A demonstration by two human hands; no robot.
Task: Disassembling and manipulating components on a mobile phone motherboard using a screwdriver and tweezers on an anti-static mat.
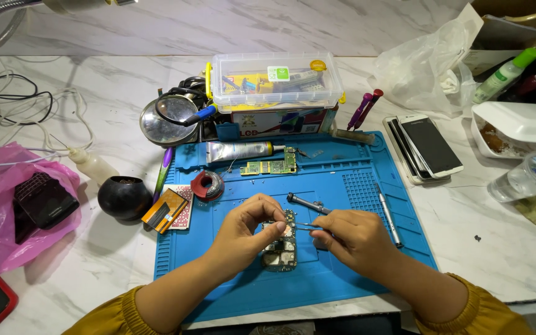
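A dark phone circuit board [282, 248] lies on the blue work mat [355, 180]. My left hand [243, 232] pinches the board's upper left edge with thumb and fingers. In my right hand [355, 239] is a pair of thin metal tweezers [308, 226], tips touching the top of the board. A dark screwdriver [308, 204] lies just above my hands. A second green circuit board [271, 166] rests higher on the mat.
A silver screwdriver [389, 217], a glue tube [240, 151] and a red tape roll [208, 185] lie on the mat. Behind stand a clear parts box [277, 80] and a magnifier [164, 121]. Phones [426, 146] are at right, a pink bag [7, 205] at left.
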